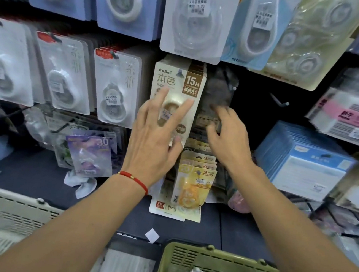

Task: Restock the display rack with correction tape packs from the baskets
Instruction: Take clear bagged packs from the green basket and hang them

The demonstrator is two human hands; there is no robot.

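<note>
Fingers (167,98) of the left hand (153,141) lay straight and spread against the front beige correction tape pack (178,83) hanging on the display rack (256,113), steadying it. The right hand (228,137), blurred, curled its fingers around a dark pack (219,91) just beside. Below, the green basket (214,266) held more packs. Judging by this, hanging was under way; next, the dark pack's hole must meet the bare hook (279,100).

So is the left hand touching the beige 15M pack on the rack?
Touching: the head view shows the left hand with straight fingers pressed flat on the beige 15M pack.
</note>
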